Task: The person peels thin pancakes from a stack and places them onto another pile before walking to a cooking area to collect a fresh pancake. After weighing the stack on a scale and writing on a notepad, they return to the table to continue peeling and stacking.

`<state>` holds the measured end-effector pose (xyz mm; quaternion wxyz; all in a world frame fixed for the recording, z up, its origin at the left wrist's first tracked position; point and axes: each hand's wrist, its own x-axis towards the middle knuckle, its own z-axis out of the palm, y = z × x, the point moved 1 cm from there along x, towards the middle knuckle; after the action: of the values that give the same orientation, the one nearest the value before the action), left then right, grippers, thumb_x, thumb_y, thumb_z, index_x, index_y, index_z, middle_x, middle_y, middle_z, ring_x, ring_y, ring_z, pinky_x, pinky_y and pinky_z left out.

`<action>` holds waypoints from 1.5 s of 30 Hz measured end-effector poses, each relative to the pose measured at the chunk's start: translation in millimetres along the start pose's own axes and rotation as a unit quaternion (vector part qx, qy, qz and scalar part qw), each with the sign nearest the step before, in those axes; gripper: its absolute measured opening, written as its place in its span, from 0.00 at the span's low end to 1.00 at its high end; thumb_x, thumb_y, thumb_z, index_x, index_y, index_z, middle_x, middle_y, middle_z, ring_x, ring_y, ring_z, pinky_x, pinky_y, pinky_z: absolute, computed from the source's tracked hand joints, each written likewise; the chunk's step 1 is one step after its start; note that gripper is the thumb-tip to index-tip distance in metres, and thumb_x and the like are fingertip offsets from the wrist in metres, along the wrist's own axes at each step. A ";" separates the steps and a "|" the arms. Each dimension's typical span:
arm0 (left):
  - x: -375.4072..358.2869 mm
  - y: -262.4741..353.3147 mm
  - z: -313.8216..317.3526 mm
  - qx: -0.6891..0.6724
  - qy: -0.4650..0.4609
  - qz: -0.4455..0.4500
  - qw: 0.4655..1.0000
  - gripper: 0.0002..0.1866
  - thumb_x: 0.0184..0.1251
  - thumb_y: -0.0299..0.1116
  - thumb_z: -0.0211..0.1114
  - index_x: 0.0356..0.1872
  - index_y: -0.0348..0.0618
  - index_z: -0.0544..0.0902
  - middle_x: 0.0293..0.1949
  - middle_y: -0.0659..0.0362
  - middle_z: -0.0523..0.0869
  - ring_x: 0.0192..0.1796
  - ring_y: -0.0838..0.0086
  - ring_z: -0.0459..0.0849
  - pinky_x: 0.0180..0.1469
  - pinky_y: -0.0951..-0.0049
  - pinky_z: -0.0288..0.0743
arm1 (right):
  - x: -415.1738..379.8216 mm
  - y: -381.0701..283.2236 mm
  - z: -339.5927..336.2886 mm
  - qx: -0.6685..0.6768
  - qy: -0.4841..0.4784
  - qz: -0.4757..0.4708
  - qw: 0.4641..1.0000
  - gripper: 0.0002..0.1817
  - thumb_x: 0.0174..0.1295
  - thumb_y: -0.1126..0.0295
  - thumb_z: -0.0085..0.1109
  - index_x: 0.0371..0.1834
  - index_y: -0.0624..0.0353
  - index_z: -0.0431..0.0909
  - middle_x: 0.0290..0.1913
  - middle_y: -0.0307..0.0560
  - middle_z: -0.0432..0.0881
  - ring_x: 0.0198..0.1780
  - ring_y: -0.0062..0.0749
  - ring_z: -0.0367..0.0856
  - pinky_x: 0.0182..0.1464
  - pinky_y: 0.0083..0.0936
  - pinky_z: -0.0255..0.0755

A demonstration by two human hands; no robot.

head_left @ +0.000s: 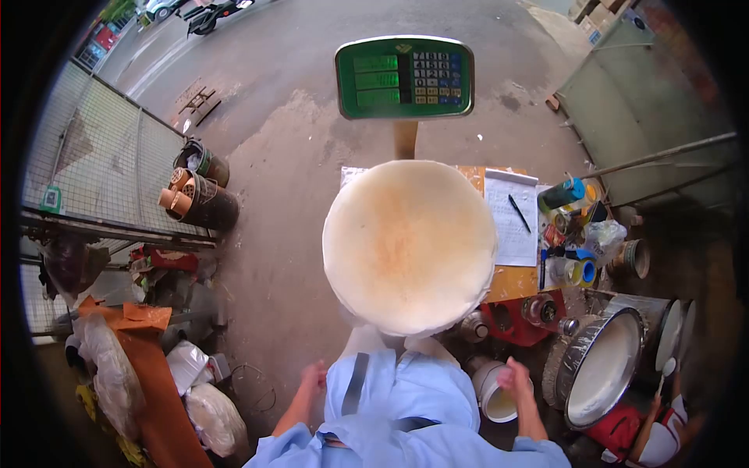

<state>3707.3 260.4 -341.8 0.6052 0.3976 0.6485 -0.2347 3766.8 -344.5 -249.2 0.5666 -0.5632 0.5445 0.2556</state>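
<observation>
Here, the left hand (314, 378) hangs near, its fingers curled loosely, holding nothing. Just beyond sits the big round white disc (409, 244) under the green scale display (405, 77). The right hand (516, 377) hangs empty too, fingers curled, above a white bucket (495, 399).

The round disc (409, 246) in the middle looks matt and chalky, cream with a faint rusty stain, smooth across its face. Behind it, the scale display (405, 77) has a glossy green plastic housing on a wooden-looking post. To the right, a sheet of paper (511, 218) lies matt and white on an orange table (511, 282). The big basin (599, 366) near right is shiny metal outside, coated white within. The floor (289, 156) is rough, stained concrete. Far left stands wire mesh fencing (101, 148). The sleeves (406, 405) are pale blue cloth, possibly cotton; the view blurs there.
</observation>
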 end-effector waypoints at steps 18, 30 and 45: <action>-13.6 102.6 100.4 0.555 -0.087 0.182 0.807 0.34 0.54 0.52 0.65 0.57 0.37 0.79 0.52 0.42 0.83 0.56 0.56 0.81 0.61 0.64 0.70 | -85.5 32.6 107.5 -0.383 0.053 -0.209 0.898 0.12 0.56 0.62 0.62 0.37 0.56 0.85 0.33 0.45 0.87 0.37 0.29 0.85 0.42 0.29 0.77; -18.3 5.4 69.8 0.578 -0.058 0.115 0.806 0.31 0.56 0.51 0.64 0.54 0.35 0.80 0.49 0.45 0.85 0.54 0.61 0.82 0.55 0.66 0.72 | 90.2 -316.1 99.3 -0.342 0.191 -0.605 0.693 0.09 0.51 0.73 0.62 0.37 0.59 0.81 0.32 0.56 0.82 0.37 0.53 0.82 0.40 0.40 0.75; -59.7 -69.8 134.2 0.632 0.056 0.090 0.768 0.29 0.59 0.49 0.64 0.55 0.37 0.78 0.52 0.43 0.83 0.58 0.54 0.80 0.59 0.63 0.70 | 118.3 -318.6 73.7 -0.046 -0.033 -0.461 0.886 0.13 0.57 0.77 0.61 0.47 0.65 0.78 0.27 0.34 0.77 0.27 0.16 0.74 0.31 0.17 0.70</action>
<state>3728.9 101.1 -317.3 0.1979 0.7593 0.3478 -0.5131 4111.5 -390.1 -258.4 0.6118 -0.7673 0.1922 0.0090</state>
